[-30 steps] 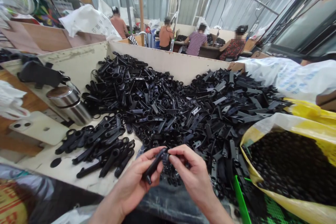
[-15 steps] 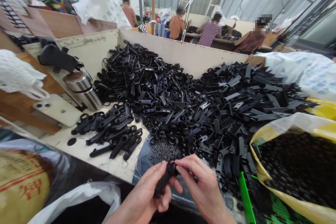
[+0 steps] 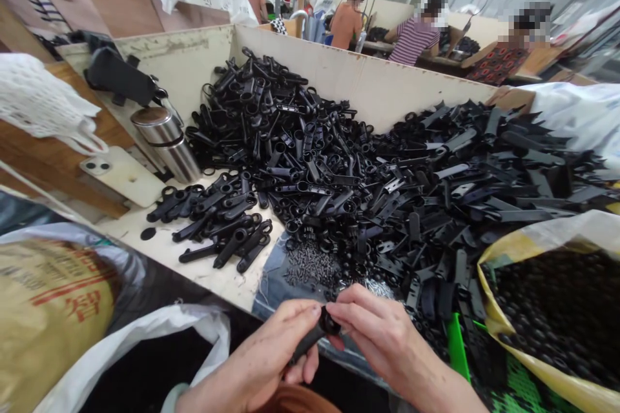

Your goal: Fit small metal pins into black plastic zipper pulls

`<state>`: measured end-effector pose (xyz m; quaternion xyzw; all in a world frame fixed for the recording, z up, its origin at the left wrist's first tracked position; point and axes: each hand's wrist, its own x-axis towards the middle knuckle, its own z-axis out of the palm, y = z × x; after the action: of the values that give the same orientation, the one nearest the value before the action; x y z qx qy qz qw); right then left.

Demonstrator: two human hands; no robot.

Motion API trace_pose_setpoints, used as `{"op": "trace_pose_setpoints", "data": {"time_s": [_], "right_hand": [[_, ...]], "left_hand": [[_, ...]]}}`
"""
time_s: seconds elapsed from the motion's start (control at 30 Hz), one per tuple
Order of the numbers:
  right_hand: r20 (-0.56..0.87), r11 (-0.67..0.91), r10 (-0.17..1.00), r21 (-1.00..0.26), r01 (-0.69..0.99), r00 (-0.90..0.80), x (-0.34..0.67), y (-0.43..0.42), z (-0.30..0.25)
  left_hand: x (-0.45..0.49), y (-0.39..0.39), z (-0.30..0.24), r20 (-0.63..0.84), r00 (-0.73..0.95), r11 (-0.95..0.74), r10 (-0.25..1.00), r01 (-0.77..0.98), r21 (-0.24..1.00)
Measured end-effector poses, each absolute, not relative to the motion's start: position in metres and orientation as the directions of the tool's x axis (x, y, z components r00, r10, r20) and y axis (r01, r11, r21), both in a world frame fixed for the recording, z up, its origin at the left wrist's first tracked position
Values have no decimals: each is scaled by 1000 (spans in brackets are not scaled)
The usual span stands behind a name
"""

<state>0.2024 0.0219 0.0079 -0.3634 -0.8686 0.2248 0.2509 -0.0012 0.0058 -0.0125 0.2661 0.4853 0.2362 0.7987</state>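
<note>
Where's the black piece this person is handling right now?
In the head view, the black piece is low, near the middle, in the left hand, with the right hand at its round end, below the heap of small bits.

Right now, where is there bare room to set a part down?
A narrow strip of pale tabletop lies bare between the laid-out black parts and the near edge; a smaller patch separates the black disc from the phone. The black heap and small metal pieces crowd the middle.

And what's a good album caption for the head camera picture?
Left fingers grip a black part while right fingers touch its end, in front of heaped black pieces.
</note>
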Motion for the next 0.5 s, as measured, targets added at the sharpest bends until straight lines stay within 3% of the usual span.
{"op": "trace_pose_setpoints", "data": {"time_s": [0.13, 0.23, 0.33, 0.4, 0.5], "right_hand": [[255, 662, 725, -514, 546, -639, 203, 15, 10], [241, 688, 699, -481, 543, -673, 206, 8, 10], [291, 733, 663, -439, 520, -689, 209, 3, 9], [318, 718, 680, -471, 512, -661, 211, 0, 6], [309, 563, 809, -649, 512, -500, 208, -6, -2]], "left_hand": [[0, 5, -10, -594, 484, 665, 643, 34, 747], [1, 4, -6, -481, 509, 468, 714, 165, 868], [-1, 1, -1, -416, 522, 343, 744, 235, 909], [-2, -1, 2, -432, 532, 368, 728, 228, 901], [-4, -3, 7, -408, 558, 398, 723, 146, 906]]}}
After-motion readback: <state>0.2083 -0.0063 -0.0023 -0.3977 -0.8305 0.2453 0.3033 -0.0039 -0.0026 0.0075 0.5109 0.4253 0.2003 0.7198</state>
